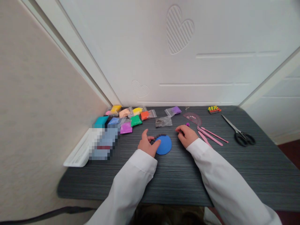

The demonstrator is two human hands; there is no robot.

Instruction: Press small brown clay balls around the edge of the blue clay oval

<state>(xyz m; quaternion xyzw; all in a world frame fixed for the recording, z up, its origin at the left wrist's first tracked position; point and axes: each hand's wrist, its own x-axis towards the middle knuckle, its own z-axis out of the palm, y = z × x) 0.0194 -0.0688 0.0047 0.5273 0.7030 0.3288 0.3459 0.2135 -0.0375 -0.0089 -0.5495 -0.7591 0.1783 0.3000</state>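
A flat, round blue clay disc (163, 145) lies on the dark tabletop. Small dark grey-brown lumps (160, 135) form a row along its far left edge. My left hand (149, 143) is at the disc's left side, its thumb over the blue surface, its index finger raised and its other fingers near the row. Its fingers are apart and hold nothing I can see. To the right of the disc, my right hand (187, 135) rests low over the table with fingers curled and thumb close to the index finger. Anything between those fingertips is hidden or too small to name.
Behind the disc lies a clear bag with dark clay (163, 121). Several coloured clay packets (136, 120) sit at the back left, beside a white tray (78, 150). To the right are pink modelling tools (212, 136), a protractor (193, 118), scissors (240, 132) and a small colourful piece (213, 109).
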